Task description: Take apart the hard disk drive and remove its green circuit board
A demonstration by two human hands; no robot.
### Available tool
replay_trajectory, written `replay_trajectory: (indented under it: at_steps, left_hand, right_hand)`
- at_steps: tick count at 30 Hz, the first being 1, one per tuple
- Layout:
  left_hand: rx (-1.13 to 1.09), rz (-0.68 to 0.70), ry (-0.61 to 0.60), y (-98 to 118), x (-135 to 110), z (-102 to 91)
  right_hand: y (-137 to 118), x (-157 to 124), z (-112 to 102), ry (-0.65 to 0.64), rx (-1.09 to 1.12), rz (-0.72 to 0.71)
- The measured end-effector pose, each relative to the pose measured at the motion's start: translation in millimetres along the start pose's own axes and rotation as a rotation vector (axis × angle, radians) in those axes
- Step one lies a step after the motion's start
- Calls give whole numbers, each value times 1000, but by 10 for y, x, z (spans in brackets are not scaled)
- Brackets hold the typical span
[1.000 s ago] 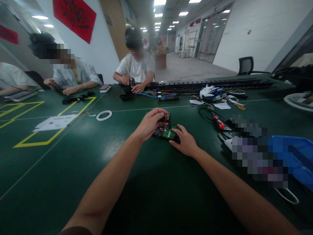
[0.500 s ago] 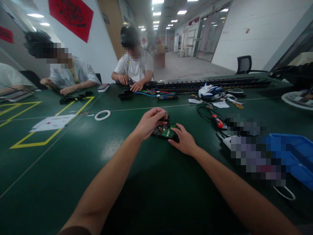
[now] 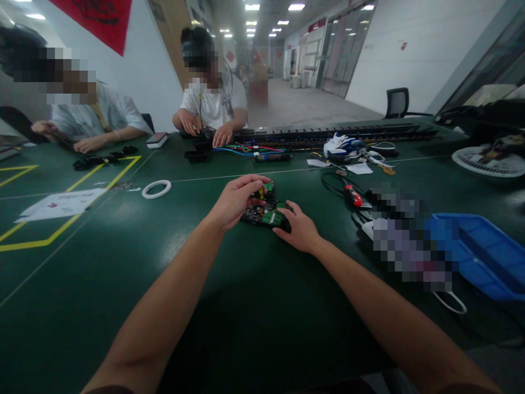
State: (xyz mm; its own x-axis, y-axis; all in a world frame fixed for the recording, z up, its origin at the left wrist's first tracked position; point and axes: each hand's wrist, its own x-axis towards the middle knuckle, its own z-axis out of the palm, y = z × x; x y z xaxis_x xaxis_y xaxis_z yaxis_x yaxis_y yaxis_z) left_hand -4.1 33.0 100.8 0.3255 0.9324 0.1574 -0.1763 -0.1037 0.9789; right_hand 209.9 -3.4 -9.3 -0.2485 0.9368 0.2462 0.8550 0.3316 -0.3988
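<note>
A dark device with a green circuit board (image 3: 271,218) lies on the green table in front of me. My right hand (image 3: 302,227) grips its right end, thumb at the near edge and fingers over the far side. Above the device's far side, my left hand (image 3: 238,201) pinches a smaller part with a green board (image 3: 268,189) and a yellow spot on it. The left fingers cover much of this part. Whether it is joined to the device below, I cannot tell.
To the right lie a red-handled tool (image 3: 353,196), blurred-out items and a blue tray (image 3: 484,251). White-and-blue gloves (image 3: 342,146) and cables lie farther back. A white ring (image 3: 156,189) and paper sheet (image 3: 61,205) are at left. Two people sit across the table.
The whole view has shifted, so the scene sits farther left and slightly higher. More of the small green board shows beyond my left fingers. My right hand keeps its hold on the device.
</note>
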Motion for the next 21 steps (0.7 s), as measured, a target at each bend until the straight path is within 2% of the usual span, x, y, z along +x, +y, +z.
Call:
replay_trajectory:
  at_steps: [10, 21]
  left_hand:
    - [-108, -40, 2, 13, -2, 12]
    - [-64, -29, -24, -14, 2, 26]
  right_hand:
    - [2, -2, -3, -15, 3, 4]
    - [10, 13, 3, -7, 10, -16]
